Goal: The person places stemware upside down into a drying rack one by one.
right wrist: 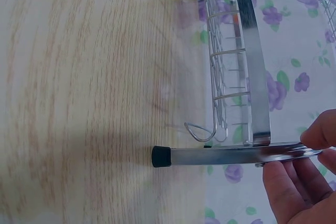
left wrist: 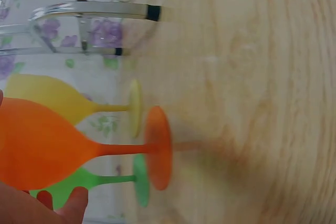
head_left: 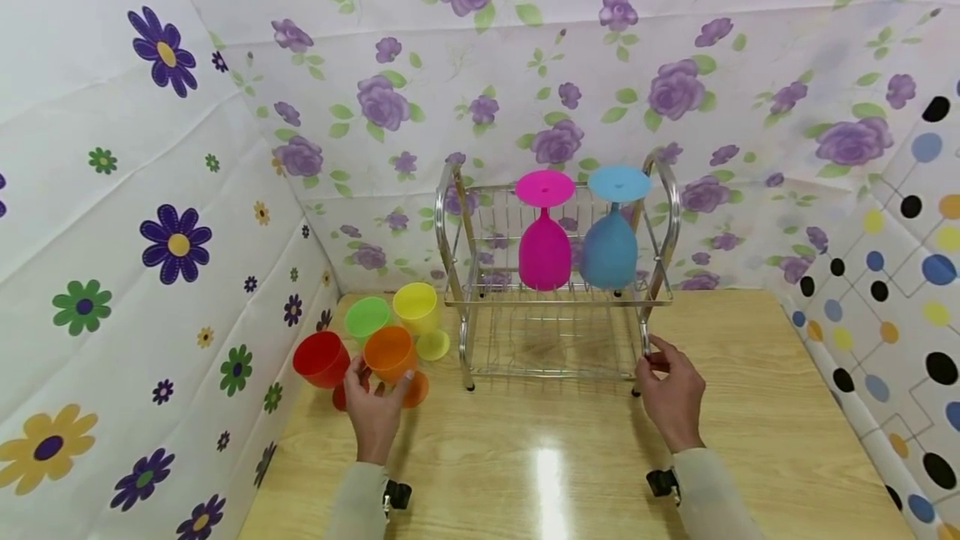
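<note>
My left hand (head_left: 377, 417) is at the bowl of an orange plastic goblet (head_left: 390, 354), gripping it between thumb and fingers. In the left wrist view its foot shows close to the table; whether they touch I cannot tell. Around it stand a red goblet (head_left: 322, 359), a green goblet (head_left: 368, 319) and a yellow goblet (head_left: 416, 308). With thumb and fingers, my right hand (head_left: 673, 394) pinches the front right leg of a two-tier metal dish rack (head_left: 555, 303). Upside down on the upper tier are a pink goblet (head_left: 545, 252) and a blue goblet (head_left: 610, 250).
The rack's lower tier (head_left: 555, 372) sits just above the wooden table (head_left: 750, 407). A black-capped rack foot (right wrist: 161, 156) shows in the right wrist view. Flower-printed cloth (head_left: 420, 165) hangs behind, with patterned cloth also along the left and right sides.
</note>
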The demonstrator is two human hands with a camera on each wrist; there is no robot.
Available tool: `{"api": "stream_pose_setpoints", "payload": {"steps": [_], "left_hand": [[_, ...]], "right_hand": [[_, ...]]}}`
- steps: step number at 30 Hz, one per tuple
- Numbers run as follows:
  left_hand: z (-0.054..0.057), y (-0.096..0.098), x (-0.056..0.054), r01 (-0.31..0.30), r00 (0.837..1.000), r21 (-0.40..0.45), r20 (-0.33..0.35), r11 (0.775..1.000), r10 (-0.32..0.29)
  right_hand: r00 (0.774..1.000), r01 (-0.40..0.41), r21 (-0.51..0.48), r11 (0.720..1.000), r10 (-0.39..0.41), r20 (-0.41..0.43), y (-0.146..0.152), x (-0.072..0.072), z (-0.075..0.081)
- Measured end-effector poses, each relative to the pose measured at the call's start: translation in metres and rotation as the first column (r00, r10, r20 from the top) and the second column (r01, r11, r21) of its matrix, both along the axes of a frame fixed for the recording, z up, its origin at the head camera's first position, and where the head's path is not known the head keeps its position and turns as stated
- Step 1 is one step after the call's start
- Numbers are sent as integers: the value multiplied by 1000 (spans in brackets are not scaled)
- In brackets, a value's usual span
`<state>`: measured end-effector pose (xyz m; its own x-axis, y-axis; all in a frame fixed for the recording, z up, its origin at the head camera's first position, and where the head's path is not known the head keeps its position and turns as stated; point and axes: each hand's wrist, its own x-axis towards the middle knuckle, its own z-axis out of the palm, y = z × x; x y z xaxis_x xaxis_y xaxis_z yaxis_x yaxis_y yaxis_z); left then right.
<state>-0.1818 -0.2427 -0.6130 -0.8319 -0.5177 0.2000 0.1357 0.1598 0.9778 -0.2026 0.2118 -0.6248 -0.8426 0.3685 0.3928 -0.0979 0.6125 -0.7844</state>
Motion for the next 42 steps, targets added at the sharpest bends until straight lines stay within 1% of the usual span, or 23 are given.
{"api": "stream_pose_setpoints", "payload": {"steps": [2, 4, 9, 13, 20, 29, 33, 36, 38, 42], "left_hand": [[-3, 2, -3, 7, 1000, 6, -5, 1000, -7], [-6, 3, -5, 9, 1000, 2, 4, 1000, -9], [-7, 8, -9, 3, 1000, 3, 30, 1000, -3], [-8, 9, -10, -9, 999, 1, 38, 1000, 9], [-10, 8, -9, -19, 999, 5, 50, 1000, 19], [-6, 8, -1, -10, 1000, 13, 22, 1000, 10], [-4, 8, 4, -14, 1000, 1, 15, 1000, 14], [-2, 8, 8, -3, 1000, -10, 4, 1000, 3], [1, 8, 11, 8, 1000, -19, -2, 1000, -8], [11, 11, 18, 40, 999, -28, -10, 999, -41]], "right_hand": [[1000, 1, 2, 1000, -1, -8, 0, 0, -1], [1000, 2, 3, 1000, -2, -14, 0, 0, -2], [1000, -3, 7, 1000, 3, -10, 1, 1, -2], [1000, -4, -1, 1000, 4, -9, 1, 1, -2], [1000, -10, -2, 1000, 10, -24, -1, 1, -1], [1000, -9, 19, 1000, 9, 2, 1, 2, -2], [999, -31, 11, 999, 31, 10, 3, 3, -2], [999, -52, 5, 999, 52, 10, 5, 4, 0], [998, -64, -5, 998, 64, 15, 6, 5, 3], [996, -82, -20, 996, 82, 29, 5, 10, 12]]}}
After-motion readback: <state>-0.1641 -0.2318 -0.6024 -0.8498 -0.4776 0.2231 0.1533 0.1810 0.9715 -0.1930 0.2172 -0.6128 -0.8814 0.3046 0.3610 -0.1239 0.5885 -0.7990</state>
